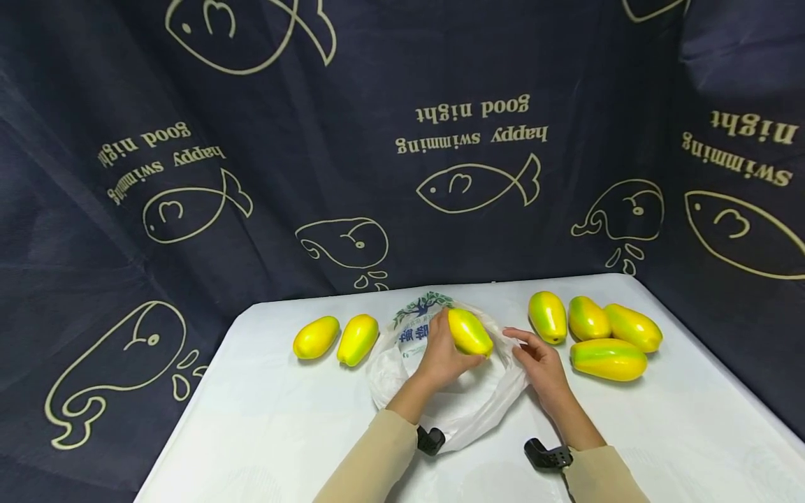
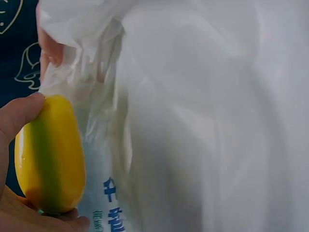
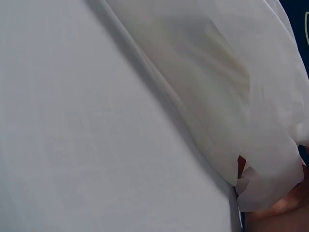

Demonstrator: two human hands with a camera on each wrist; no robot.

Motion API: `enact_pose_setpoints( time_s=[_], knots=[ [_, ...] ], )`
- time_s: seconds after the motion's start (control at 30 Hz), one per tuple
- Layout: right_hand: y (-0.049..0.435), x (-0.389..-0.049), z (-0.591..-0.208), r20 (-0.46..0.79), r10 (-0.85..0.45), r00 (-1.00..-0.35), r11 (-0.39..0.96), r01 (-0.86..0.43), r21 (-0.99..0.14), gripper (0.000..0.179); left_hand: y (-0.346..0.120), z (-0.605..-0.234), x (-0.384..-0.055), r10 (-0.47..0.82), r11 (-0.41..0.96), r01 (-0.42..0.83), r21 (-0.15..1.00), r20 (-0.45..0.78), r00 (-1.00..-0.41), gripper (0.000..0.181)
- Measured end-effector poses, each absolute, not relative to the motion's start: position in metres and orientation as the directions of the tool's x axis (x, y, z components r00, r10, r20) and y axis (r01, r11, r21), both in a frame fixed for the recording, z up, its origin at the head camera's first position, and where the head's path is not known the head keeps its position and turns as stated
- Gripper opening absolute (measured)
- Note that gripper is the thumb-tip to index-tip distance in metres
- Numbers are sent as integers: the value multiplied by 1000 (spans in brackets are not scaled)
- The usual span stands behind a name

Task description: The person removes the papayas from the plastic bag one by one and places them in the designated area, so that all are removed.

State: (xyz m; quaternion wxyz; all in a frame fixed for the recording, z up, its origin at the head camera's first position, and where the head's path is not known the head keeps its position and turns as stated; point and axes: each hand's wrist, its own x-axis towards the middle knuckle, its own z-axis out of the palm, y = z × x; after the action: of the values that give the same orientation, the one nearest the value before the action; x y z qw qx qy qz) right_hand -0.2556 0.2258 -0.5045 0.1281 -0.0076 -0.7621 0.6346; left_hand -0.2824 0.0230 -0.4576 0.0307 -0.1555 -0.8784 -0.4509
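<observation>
My left hand [image 1: 440, 361] grips a yellow papaya [image 1: 469, 333] with a green streak, holding it over the mouth of a white plastic bag [image 1: 388, 369]. In the left wrist view, thumb and fingers wrap the papaya [image 2: 55, 157] beside the bag's crumpled side. Blue and green print shows on the bag. At the bag's right rim, my right hand [image 1: 542, 367] pinches the plastic between thumb and fingers. The right wrist view shows the bag [image 3: 203, 87] partly covering that hand [image 3: 282, 212]. What lies in the bag is hidden.
Two papayas lie left of the bag, one rounder [image 1: 316, 338] and one tilted [image 1: 358, 340]. To the right, several more papayas [image 1: 608, 360] sit close together. A white-covered table [image 1: 251, 412] holds everything, and a dark printed curtain [image 1: 352, 161] hangs behind its far edge.
</observation>
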Motion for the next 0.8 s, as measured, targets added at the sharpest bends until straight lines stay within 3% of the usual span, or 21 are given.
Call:
enact_pose_setpoints(
  time_s=[0.8],
  knots=[
    [224, -253, -504, 181, 223, -958, 191, -139, -972, 29, -38, -442, -259, 329, 515, 370, 773, 220, -918, 117]
  ],
)
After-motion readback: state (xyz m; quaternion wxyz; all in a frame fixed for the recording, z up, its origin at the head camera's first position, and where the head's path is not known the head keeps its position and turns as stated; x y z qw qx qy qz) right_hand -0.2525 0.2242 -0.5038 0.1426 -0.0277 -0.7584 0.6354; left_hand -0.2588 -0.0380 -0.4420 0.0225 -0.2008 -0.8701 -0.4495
